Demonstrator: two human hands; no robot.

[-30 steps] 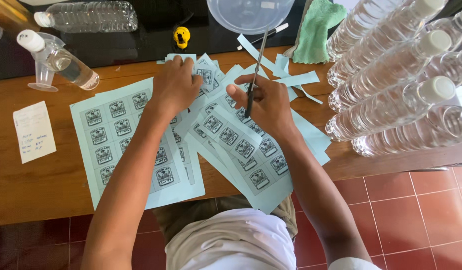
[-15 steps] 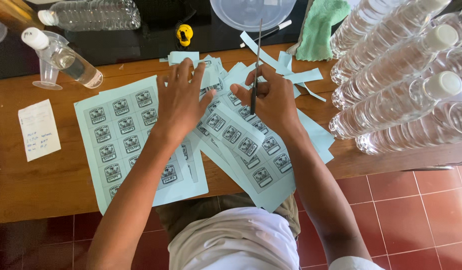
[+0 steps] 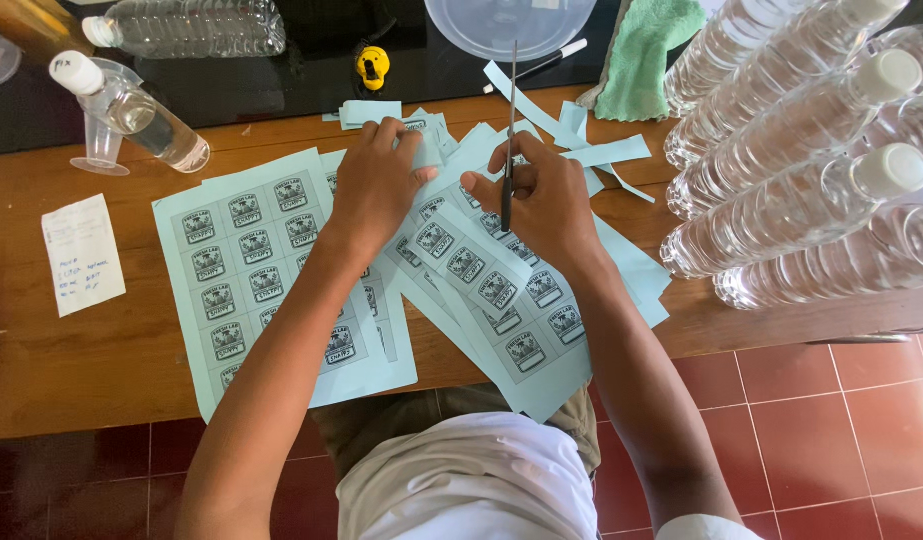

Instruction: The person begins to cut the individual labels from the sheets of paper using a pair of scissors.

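- Fingers of our right hand (image 3: 542, 205) were closed around the handles of a pair of scissors (image 3: 509, 130), blades pointing away from us, up toward the far edge of the counter (image 3: 102, 370).
- Fingers of our left hand (image 3: 377, 185) were pinched together on a small cut piece of light blue paper (image 3: 429, 150), just beside the scissors.
- Label sheets (image 3: 252, 270), light blue and printed with rows of dark square labels, lay fanned and overlapping on the wooden counter under both our hands; the nearest sheet overhung the counter's near edge.
- Cut strips (image 3: 607, 152) of the same blue paper lay scattered beyond the right hand; a small stack of cut pieces (image 3: 370, 110) sat beyond the left.
- Clear plastic bottles (image 3: 792, 170) with white caps lay stacked on their sides at the right of the counter.
- One bottle (image 3: 132, 110) leaned at the far left against a clear funnel-like cup; another lay behind it.
- White note (image 3: 82, 255), handwritten, lay flat at the left, well apart from the sheets.
- Green cloth (image 3: 647, 55), black marker (image 3: 542, 65), clear bowl (image 3: 512, 22) and a small yellow object (image 3: 373, 66) sat on the dark surface beyond.
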